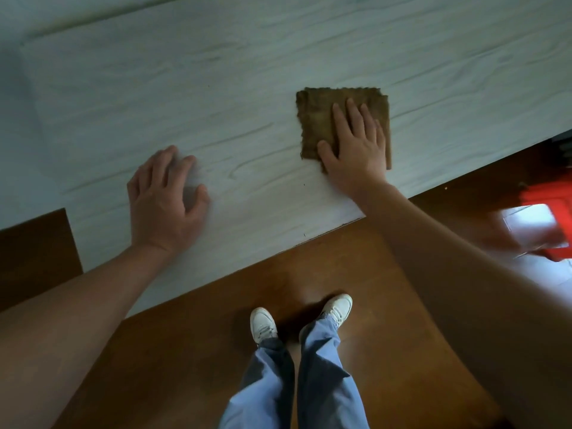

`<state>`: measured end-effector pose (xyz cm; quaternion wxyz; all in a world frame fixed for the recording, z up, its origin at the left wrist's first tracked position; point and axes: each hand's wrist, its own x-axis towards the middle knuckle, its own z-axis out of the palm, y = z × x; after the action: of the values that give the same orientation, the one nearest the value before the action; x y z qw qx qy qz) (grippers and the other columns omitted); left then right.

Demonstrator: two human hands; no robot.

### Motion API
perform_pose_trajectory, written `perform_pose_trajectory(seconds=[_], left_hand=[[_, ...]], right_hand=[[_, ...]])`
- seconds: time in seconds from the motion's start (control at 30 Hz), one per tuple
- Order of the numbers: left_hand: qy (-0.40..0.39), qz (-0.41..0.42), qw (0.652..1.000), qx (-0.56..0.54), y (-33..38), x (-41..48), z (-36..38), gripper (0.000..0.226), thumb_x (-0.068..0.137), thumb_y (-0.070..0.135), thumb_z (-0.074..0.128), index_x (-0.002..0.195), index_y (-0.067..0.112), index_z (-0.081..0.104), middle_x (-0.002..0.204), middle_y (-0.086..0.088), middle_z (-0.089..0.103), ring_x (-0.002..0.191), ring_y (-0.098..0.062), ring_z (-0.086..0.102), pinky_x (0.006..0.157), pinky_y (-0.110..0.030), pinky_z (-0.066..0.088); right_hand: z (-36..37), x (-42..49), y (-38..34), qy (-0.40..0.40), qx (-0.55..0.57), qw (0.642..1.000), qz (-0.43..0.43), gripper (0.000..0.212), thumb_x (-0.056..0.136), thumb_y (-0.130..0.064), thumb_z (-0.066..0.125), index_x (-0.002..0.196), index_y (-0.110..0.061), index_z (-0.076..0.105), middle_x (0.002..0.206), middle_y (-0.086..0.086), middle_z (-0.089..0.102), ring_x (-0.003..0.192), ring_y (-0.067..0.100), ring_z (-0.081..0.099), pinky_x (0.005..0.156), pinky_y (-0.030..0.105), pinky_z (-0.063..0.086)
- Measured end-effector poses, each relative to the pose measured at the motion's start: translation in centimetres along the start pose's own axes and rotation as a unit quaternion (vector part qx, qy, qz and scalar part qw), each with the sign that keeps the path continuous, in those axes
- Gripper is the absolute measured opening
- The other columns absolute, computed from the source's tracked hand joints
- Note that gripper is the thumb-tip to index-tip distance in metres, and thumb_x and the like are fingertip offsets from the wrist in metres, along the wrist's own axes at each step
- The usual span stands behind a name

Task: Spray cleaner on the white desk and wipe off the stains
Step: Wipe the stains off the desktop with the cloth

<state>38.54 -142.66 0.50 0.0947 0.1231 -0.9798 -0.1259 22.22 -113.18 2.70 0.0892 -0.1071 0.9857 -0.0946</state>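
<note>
The white desk (pixel 247 57) with a faint wood grain fills the upper part of the head view. A folded brown cloth (pixel 315 119) lies flat on it near the front edge. My right hand (pixel 356 144) presses flat on the cloth, fingers spread, covering its right half. My left hand (pixel 167 199) rests on the bare desk to the left of the cloth, fingers slightly curled, holding nothing. No spray bottle is in view. A few tiny dark specks sit on the desk near the front edge.
Below the desk edge is a brown wooden floor (pixel 371 351) with my legs in blue trousers and white shoes (pixel 263 325). A red object (pixel 554 199) lies on the floor at the right. The desk's left corner is notched by a dark panel (pixel 34 252).
</note>
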Motion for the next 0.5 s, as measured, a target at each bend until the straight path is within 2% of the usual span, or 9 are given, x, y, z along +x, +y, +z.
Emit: perform_pose_trajectory(seconds=[0.07,0.13,0.3,0.43,0.5], left_hand=[[-0.004,0.000,1.000,-0.003,0.2,-0.1,-0.3,0.054,0.094,0.047,0.046,0.140,0.020,0.053,0.156,-0.007,0.042,0.146,-0.031,0.035,0.118,-0.049,0.028],[-0.012,-0.002,1.000,-0.006,0.4,-0.1,-0.5,0.055,0.094,0.046,0.045,0.141,0.018,0.053,0.156,-0.009,0.042,0.147,-0.032,0.035,0.118,-0.051,0.028],[-0.025,-0.007,1.000,-0.006,0.7,0.1,-0.9,0.056,0.094,0.044,0.045,0.141,0.016,0.054,0.157,-0.010,0.042,0.147,-0.034,0.035,0.118,-0.051,0.027],[-0.025,-0.004,1.000,0.002,0.7,0.2,-1.1,0.056,0.094,0.044,0.047,0.141,0.015,0.055,0.156,-0.012,0.043,0.146,-0.035,0.036,0.118,-0.052,0.028],[-0.024,-0.003,1.000,0.001,0.7,0.1,-1.1,0.055,0.094,0.045,0.047,0.141,0.017,0.054,0.157,-0.011,0.042,0.146,-0.034,0.035,0.118,-0.052,0.028]], right_hand=[[0.7,-1.4,-2.0,0.007,0.021,0.999,0.028,0.069,0.101,-0.048,0.033,0.163,-0.024,0.014,0.171,0.003,0.007,0.157,0.025,0.000,0.127,0.044,-0.002],[1.4,-4.0,-3.7,0.009,0.027,0.999,0.016,0.068,0.101,-0.047,0.034,0.162,-0.024,0.015,0.170,0.004,0.008,0.157,0.025,0.000,0.126,0.043,-0.004],[2.3,-10.6,-4.1,-0.032,0.021,0.992,-0.119,0.065,0.103,-0.051,0.032,0.162,-0.028,0.016,0.170,0.000,0.009,0.157,0.021,-0.004,0.127,0.044,-0.001],[0.7,-7.3,-0.9,-0.062,-0.027,0.980,-0.186,0.071,0.099,-0.061,0.029,0.162,-0.033,0.012,0.170,-0.003,0.008,0.157,0.019,-0.001,0.125,0.041,-0.003],[-0.2,-3.9,0.2,-0.061,-0.034,0.983,-0.171,0.073,0.097,-0.061,0.030,0.162,-0.032,0.012,0.170,-0.002,0.008,0.157,0.019,0.001,0.125,0.042,-0.002]])
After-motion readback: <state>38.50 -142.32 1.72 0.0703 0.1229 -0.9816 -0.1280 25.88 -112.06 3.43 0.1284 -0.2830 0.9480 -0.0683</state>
